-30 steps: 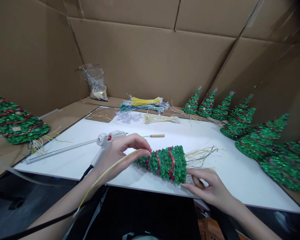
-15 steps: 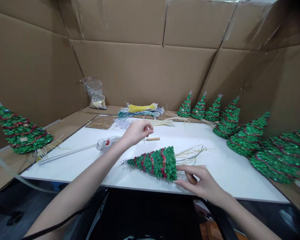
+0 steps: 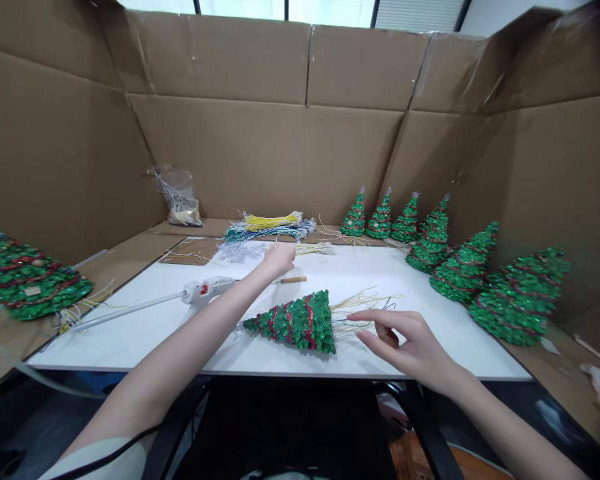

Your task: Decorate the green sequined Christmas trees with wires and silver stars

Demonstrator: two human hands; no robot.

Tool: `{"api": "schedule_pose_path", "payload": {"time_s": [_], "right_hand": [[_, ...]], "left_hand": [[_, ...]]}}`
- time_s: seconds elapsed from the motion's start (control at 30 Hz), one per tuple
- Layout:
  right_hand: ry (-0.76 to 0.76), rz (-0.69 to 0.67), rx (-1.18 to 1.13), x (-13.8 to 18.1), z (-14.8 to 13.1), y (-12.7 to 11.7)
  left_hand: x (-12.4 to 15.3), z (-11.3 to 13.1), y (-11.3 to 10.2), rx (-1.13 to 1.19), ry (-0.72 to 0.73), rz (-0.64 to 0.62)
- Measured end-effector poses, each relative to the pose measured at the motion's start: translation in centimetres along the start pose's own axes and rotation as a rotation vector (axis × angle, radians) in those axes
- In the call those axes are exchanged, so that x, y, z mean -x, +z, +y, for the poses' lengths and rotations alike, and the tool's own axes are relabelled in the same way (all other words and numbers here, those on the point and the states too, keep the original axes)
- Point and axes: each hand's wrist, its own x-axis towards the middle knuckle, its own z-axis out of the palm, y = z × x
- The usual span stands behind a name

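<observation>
Green glitter cone tree w/ red garland bands (image 3: 293,323) lies on its side on white worktop (image 3: 130,333), near front edge, approx. centre. Tip points to 9 o'clock, base faces 3 o'clock. Thin wire leads (image 3: 365,303) fan out of base toward 2–3 o'clock.

R hand (image 3: 415,347): at 3 o'clock of tree base, just beside it, not touching tree. Grip spread, fingers extended toward 9 o'clock, nothing held. Fingertips are over the leads; contact w/ them cannot be told.

L hand (image 3: 279,257): arm stretched across worktop to 12 o'clock of tree, well apart from it. Seen from the back, fingers curled down; grip state cannot be told. Pale-yellow wire bundle (image 3: 314,249) is just beside it at 3 o'clock, pile of clear plastic snowflakes (image 3: 240,250) at 9 o'clock.

Adjacent items:
- Wooden-handled awl (image 3: 293,280): between L hand and tree.
- White hot-glue gun (image 3: 205,290): 10 o'clock of tree.
- Yellow and green-white wire bundles (image 3: 270,227): 12 o'clock, rear of worktop.
- Clear plastic bag (image 3: 177,197): 11 o'clock, against cardboard wall (image 3: 260,147).
- Row of upright green glitter trees (image 3: 433,240): 1 to 3 o'clock.
- Single green tree (image 3: 30,280): 9 o'clock, off worktop.
</observation>
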Motion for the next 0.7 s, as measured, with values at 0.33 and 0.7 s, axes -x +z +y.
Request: {"api": "schedule_pose_path", "payload": {"time_s": [0.33,0.7], "right_hand": [[-0.190,-0.032,-0.080,-2.1,-2.6,-0.2],[-0.045,-0.386,0.275,-4.3,1.6,1.5]], "left_hand": [[9.2,-0.9,-1.6,0.315,0.466,-0.128],[15.2,-2.4,0.9,0.276,0.520,-0.109]]}}
